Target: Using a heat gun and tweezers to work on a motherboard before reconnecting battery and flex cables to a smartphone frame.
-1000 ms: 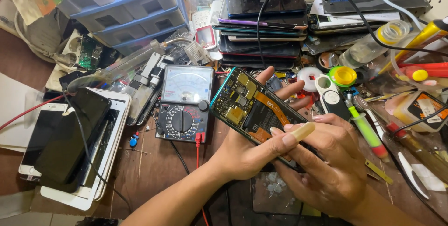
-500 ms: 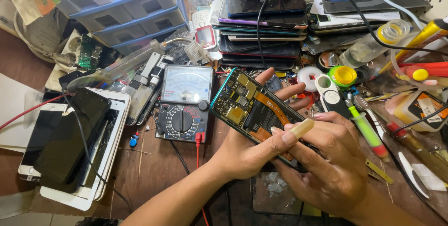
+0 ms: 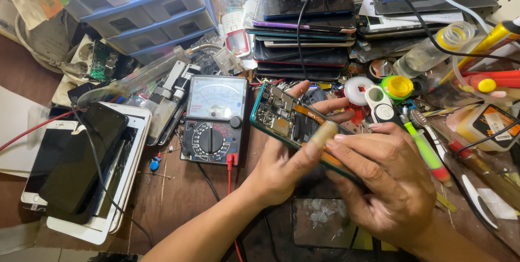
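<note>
Gripping opened phone (image 3: 295,124) from below, left hand (image 3: 284,167); right hand (image 3: 392,183) clasping its lower end, beside multimeter (image 3: 214,121).

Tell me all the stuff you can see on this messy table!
opened phone: one, teal rim, circuit boards showing, held in both hands
multimeter: one, black with pale dial, left of the phone
stack of phones: several, dark, at the back
phones and tablet pile: a few, black and white, far left
drawer box: one, blue and grey, back left
screwdriver: one, green and red handle, right of the hands
tape rolls: two, white and green-yellow, behind the hands
table: brown wood
left hand: under the phone, thumb on its edge
right hand: grips the phone's near end
</note>
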